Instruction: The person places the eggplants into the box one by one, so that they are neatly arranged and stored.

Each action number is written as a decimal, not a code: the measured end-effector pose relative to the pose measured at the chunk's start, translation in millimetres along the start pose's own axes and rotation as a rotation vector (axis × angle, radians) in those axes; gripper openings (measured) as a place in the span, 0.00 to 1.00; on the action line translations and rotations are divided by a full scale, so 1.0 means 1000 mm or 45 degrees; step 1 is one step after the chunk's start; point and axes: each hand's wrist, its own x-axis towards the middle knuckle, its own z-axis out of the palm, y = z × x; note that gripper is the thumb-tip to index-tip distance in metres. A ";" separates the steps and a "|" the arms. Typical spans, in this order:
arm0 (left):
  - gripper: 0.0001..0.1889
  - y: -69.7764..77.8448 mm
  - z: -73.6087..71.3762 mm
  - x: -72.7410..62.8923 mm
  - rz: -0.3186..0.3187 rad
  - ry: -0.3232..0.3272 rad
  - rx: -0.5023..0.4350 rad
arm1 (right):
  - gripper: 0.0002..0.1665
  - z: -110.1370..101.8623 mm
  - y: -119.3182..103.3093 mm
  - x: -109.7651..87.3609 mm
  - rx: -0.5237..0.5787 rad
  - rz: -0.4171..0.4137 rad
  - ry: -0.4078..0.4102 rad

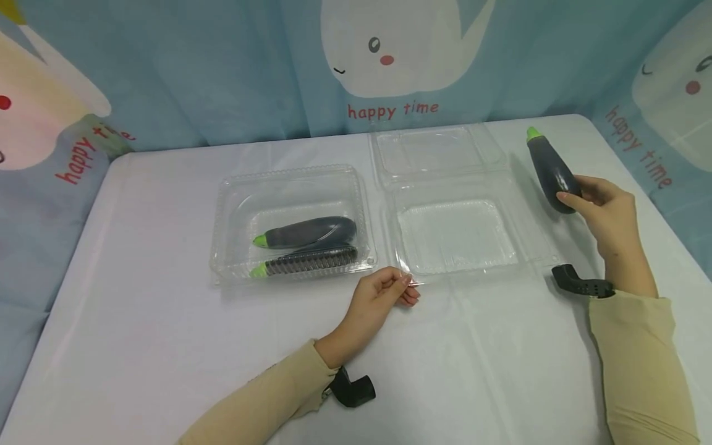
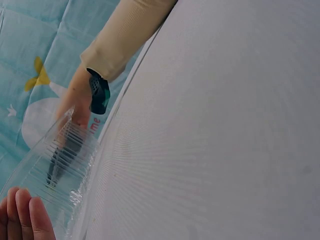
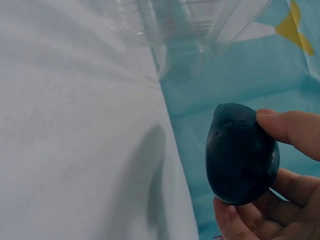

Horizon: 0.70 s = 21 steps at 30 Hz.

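Note:
My right hand (image 1: 609, 213) grips the thick end of a dark eggplant (image 1: 550, 167) over the table's right side. Its green tip points away from me, and in the right wrist view the rounded end of the eggplant (image 3: 242, 155) sits between thumb and fingers. An open clear plastic clamshell container (image 1: 456, 238) lies at the table's middle, its lid folded back. My left hand (image 1: 378, 303) pinches that container's near left corner. To its left, two more eggplants (image 1: 311, 233) lie side by side in another clear plastic container (image 1: 289, 185).
The white-clothed table (image 1: 139, 321) ends at a blue curtain (image 1: 233, 68) printed with white cartoon figures. The folded-back lid (image 1: 428, 151) reaches close to the table's far edge. A black wrist camera (image 1: 353, 390) juts from the left sleeve.

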 end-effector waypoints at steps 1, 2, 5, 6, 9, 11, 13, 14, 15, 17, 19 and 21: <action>0.08 0.000 0.000 0.000 -0.005 -0.001 0.003 | 0.34 -0.001 -0.001 0.001 -0.009 -0.014 0.001; 0.08 0.001 0.000 0.000 -0.010 0.000 0.005 | 0.33 -0.001 -0.002 0.001 0.000 -0.023 0.002; 0.08 0.002 0.000 0.000 -0.013 0.001 0.011 | 0.33 -0.002 -0.002 0.001 0.011 -0.051 0.005; 0.08 0.002 0.000 0.000 -0.013 0.002 0.011 | 0.32 -0.002 -0.001 0.002 0.015 -0.057 0.004; 0.08 0.002 0.000 -0.001 -0.003 0.005 0.009 | 0.32 -0.002 0.001 0.005 0.040 -0.089 -0.004; 0.08 0.002 0.000 -0.001 0.001 0.005 0.003 | 0.31 -0.001 0.000 0.005 0.045 -0.114 -0.012; 0.08 0.002 0.001 0.000 0.008 0.003 -0.001 | 0.31 -0.001 -0.005 0.002 0.054 -0.136 -0.015; 0.08 0.002 0.001 0.000 0.013 0.004 0.000 | 0.31 -0.001 -0.010 -0.001 0.067 -0.134 -0.028; 0.08 0.002 0.001 0.000 0.017 0.004 -0.001 | 0.31 -0.001 -0.017 -0.005 0.077 -0.137 -0.042; 0.08 0.002 0.001 0.000 0.010 0.005 -0.005 | 0.31 0.000 -0.029 -0.014 0.075 -0.135 -0.039; 0.08 0.002 0.001 0.000 0.004 0.008 -0.005 | 0.30 0.001 -0.041 -0.021 0.062 -0.146 -0.048; 0.08 0.002 0.000 0.000 -0.003 0.010 -0.004 | 0.29 0.002 -0.048 -0.026 0.052 -0.155 -0.047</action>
